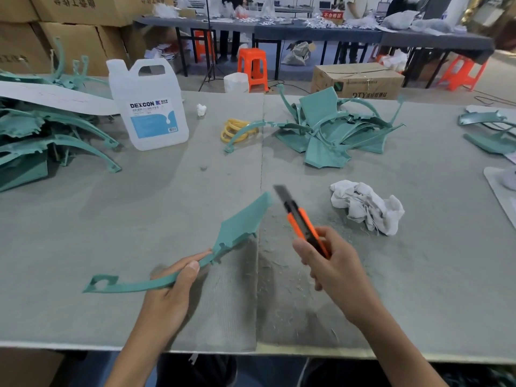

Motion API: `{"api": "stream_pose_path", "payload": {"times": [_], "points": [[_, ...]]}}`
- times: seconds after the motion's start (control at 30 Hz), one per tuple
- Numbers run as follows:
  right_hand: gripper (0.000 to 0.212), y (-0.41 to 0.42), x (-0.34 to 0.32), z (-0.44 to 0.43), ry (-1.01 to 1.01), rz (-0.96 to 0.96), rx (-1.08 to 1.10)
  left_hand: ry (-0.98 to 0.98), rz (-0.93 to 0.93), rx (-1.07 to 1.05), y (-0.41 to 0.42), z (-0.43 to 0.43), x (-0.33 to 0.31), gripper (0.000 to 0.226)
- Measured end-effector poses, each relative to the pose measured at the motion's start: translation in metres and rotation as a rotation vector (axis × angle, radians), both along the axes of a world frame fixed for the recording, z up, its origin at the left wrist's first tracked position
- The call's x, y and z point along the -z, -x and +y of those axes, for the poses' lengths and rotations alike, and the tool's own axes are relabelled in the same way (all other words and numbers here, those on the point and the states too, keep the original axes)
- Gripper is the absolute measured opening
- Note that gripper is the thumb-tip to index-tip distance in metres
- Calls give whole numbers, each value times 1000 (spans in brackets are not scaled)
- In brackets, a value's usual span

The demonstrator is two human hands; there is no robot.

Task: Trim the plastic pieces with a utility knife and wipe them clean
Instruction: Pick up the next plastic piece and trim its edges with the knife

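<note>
My left hand (170,286) grips a long teal plastic piece (237,227) by its thin curved arm, its broad blade-shaped end raised toward the table's middle. My right hand (326,261) holds an orange and black utility knife (300,219) with the blade extended and pointing up-left, just right of the piece's tip and apart from it. A crumpled white cloth (365,208) lies on the grey felt table (139,219) to the right of the knife. Fine shavings litter the felt below my hands.
A heap of teal pieces (329,129) lies at the back centre-right, another heap (42,135) at far left, more (485,129) at far right. A white DEXCON jug (150,107) and yellow rings (234,129) stand behind. Cardboard boxes, orange stools and people fill the background.
</note>
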State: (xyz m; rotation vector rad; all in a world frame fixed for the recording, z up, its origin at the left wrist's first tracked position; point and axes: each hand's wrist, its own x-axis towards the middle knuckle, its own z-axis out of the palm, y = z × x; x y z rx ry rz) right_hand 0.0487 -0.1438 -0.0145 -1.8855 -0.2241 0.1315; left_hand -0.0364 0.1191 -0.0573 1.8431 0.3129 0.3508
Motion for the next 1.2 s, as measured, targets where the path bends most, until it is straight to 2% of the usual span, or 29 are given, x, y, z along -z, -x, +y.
{"api": "stream_pose_path", "payload": {"times": [0.07,0.13,0.2,0.3,0.33,0.37,0.4,0.47,0.53,0.57,0.63,0.7,0.8,0.83,0.93,1.03,1.2], "points": [[42,-13,-8,14,-208,143,60,-27,28,55,8,-2,-6,31],[38,-28,-14,25,-413,373,75,-68,33,141,15,-3,-14,33],[29,-36,-18,33,-537,548,39,-9,36,204,18,-5,-20,33],[16,-41,-19,37,-615,569,47,364,97,30,20,-9,-21,24],[11,-41,-20,37,-619,540,65,426,166,-54,24,-9,-22,29],[7,-42,-22,37,-616,504,81,393,245,-103,30,-10,-24,41],[5,-42,-23,37,-607,468,90,261,320,-119,38,-12,-24,56],[2,-42,-25,38,-561,404,82,-174,354,-159,51,-22,-32,71],[2,-37,-26,43,-512,367,49,-490,106,-175,51,-34,-43,62],[2,-34,-27,47,-500,358,32,-615,-14,-99,42,-40,-45,49],[6,-29,-31,55,-493,344,-2,-762,-105,111,12,-44,-46,55],[15,-25,-35,58,-485,295,-31,-683,-3,203,-17,-41,-47,47],[19,-20,-34,48,-343,109,-31,-553,39,170,-46,-27,-42,22],[19,-17,-31,42,-276,49,-12,-513,13,150,-52,-22,-39,23],[12,-7,-19,27,-99,-57,2,-423,-54,-1,-63,-15,-27,42],[4,-1,-10,22,112,-127,-74,-280,-64,-125,-64,-22,-17,46],[17,-3,-11,27,324,-235,-113,-199,-95,-159,-66,-25,-10,48]]}}
